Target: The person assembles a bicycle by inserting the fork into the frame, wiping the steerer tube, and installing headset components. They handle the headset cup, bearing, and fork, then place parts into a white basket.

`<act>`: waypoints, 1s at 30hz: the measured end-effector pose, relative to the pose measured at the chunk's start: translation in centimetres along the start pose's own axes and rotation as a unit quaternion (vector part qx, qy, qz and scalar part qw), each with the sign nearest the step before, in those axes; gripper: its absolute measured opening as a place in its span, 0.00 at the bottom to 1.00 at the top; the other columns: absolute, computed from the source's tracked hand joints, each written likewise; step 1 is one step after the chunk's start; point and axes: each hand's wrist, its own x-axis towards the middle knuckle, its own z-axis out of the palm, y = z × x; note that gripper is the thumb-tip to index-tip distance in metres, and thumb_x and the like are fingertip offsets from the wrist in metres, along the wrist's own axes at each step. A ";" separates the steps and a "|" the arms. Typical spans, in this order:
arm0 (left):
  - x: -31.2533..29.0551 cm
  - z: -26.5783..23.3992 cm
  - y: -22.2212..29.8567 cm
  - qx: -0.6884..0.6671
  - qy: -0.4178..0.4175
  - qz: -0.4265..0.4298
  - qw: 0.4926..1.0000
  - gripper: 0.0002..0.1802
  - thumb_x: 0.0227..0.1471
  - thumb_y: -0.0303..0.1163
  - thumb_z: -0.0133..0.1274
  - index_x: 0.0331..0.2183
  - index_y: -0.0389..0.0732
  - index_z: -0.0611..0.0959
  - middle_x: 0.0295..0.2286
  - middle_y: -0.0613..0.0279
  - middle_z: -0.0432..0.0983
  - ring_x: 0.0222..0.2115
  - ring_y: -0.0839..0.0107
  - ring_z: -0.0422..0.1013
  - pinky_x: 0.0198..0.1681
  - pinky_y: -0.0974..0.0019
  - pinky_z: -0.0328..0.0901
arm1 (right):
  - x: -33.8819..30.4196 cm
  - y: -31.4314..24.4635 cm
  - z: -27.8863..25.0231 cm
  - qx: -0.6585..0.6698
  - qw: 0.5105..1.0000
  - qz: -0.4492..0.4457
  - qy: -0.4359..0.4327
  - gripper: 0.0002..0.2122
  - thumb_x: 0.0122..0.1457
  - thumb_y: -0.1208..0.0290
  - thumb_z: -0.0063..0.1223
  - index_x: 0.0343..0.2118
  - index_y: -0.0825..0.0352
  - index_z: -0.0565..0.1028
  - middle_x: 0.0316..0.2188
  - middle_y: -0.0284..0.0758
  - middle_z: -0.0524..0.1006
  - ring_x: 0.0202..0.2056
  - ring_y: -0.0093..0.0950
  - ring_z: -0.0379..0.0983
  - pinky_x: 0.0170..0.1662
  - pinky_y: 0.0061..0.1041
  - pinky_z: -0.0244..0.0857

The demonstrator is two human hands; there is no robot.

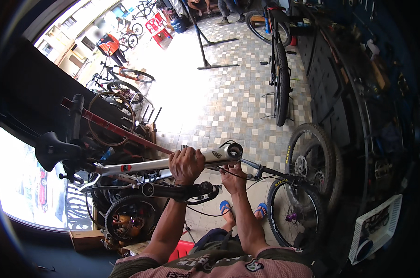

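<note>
A silver bicycle frame (145, 166) lies across in front of me, its open head tube (233, 150) pointing right and up. My left hand (186, 165) is closed around its top tube. Just below the head tube, my right hand (234, 178) has its fingers curled up against the underside; what they pinch is hidden. A black handlebar (265, 170) with cables hangs just right of that hand. Under my left wrist runs a thick black tubular part (177, 191). To the left, a black saddle (54, 151) sits on the frame's seat end.
Mountain bike wheels (307, 160) stand at right, beside a white basket (377, 228) of parts. A bicycle (279, 74) stands farther back near dark drawers (328, 88). A red tube (121, 127) of a stand crosses at left. People, red chairs (158, 31) and more bikes are far off.
</note>
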 end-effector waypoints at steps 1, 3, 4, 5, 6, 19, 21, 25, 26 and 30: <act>-0.2 0.2 0.0 -0.003 0.000 -0.002 1.000 0.13 0.56 0.38 0.57 0.22 0.44 0.79 0.22 0.56 0.77 0.24 0.53 0.74 0.35 0.50 0.64 | -0.3 0.3 0.3 0.004 1.000 0.000 0.012 0.27 0.54 0.72 0.64 0.59 0.52 0.72 0.56 0.25 0.74 0.54 0.25 0.68 0.58 0.37 0.61; -0.2 0.3 -0.1 -0.003 -0.002 -0.004 1.000 0.13 0.57 0.38 0.57 0.23 0.44 0.80 0.22 0.56 0.77 0.25 0.53 0.75 0.35 0.50 0.64 | -0.2 0.8 0.9 -0.007 1.000 0.006 0.021 0.28 0.53 0.75 0.63 0.59 0.53 0.70 0.56 0.27 0.72 0.54 0.27 0.68 0.57 0.37 0.63; -0.2 0.3 -0.1 -0.003 -0.003 -0.005 1.000 0.13 0.57 0.38 0.57 0.23 0.44 0.80 0.22 0.56 0.78 0.25 0.53 0.75 0.35 0.50 0.64 | -0.3 1.0 0.7 -0.037 0.999 0.008 0.028 0.28 0.53 0.75 0.63 0.59 0.53 0.70 0.55 0.27 0.72 0.54 0.27 0.68 0.57 0.36 0.63; -0.2 0.3 -0.1 -0.002 0.000 -0.004 1.000 0.12 0.57 0.38 0.57 0.24 0.44 0.81 0.22 0.56 0.78 0.25 0.53 0.75 0.35 0.50 0.64 | -0.4 1.1 0.5 -0.066 0.997 0.010 0.035 0.28 0.53 0.76 0.63 0.59 0.53 0.71 0.54 0.26 0.72 0.53 0.26 0.68 0.57 0.35 0.63; -0.1 0.3 -0.1 -0.002 0.004 -0.003 1.000 0.12 0.56 0.38 0.57 0.24 0.44 0.81 0.22 0.56 0.78 0.25 0.53 0.75 0.36 0.51 0.64 | -0.5 1.2 0.3 -0.096 0.994 0.012 0.042 0.28 0.53 0.76 0.63 0.58 0.53 0.71 0.53 0.26 0.72 0.53 0.26 0.69 0.56 0.35 0.64; -0.6 1.2 -0.4 -0.014 0.042 -0.006 0.999 0.14 0.53 0.39 0.61 0.20 0.44 0.79 0.19 0.60 0.78 0.24 0.57 0.75 0.34 0.52 0.64 | -1.5 -0.2 -0.4 -0.004 0.998 0.025 0.057 0.26 0.56 0.77 0.64 0.57 0.48 0.74 0.48 0.23 0.75 0.52 0.25 0.70 0.55 0.33 0.65; -0.7 0.9 -0.4 -0.013 0.037 -0.009 0.999 0.14 0.53 0.39 0.61 0.20 0.44 0.79 0.19 0.59 0.78 0.23 0.57 0.75 0.34 0.52 0.64 | -1.4 -0.1 -0.2 -0.001 0.999 0.020 0.034 0.24 0.57 0.76 0.62 0.57 0.49 0.73 0.50 0.24 0.75 0.53 0.25 0.68 0.55 0.33 0.65; -0.5 1.0 -0.5 -0.004 0.034 -0.011 0.999 0.15 0.54 0.39 0.60 0.20 0.44 0.79 0.19 0.59 0.77 0.23 0.57 0.75 0.34 0.52 0.64 | -0.6 0.3 0.2 -0.012 1.000 0.015 -0.001 0.23 0.60 0.74 0.59 0.58 0.50 0.73 0.54 0.25 0.74 0.56 0.27 0.66 0.55 0.33 0.64; -0.5 1.0 -0.5 -0.005 0.035 -0.011 0.999 0.15 0.54 0.40 0.60 0.21 0.44 0.79 0.19 0.60 0.77 0.23 0.57 0.75 0.34 0.52 0.65 | -0.4 0.5 0.3 -0.093 0.996 0.002 0.005 0.23 0.60 0.75 0.59 0.58 0.50 0.73 0.54 0.25 0.74 0.55 0.27 0.67 0.54 0.33 0.64; -0.2 0.7 -0.2 -0.006 0.030 -0.012 0.999 0.15 0.55 0.40 0.59 0.21 0.44 0.79 0.20 0.60 0.77 0.23 0.57 0.75 0.33 0.52 0.65 | -0.4 1.6 0.0 -0.335 0.941 -0.029 0.041 0.28 0.56 0.79 0.59 0.60 0.51 0.71 0.51 0.25 0.73 0.51 0.24 0.70 0.53 0.33 0.67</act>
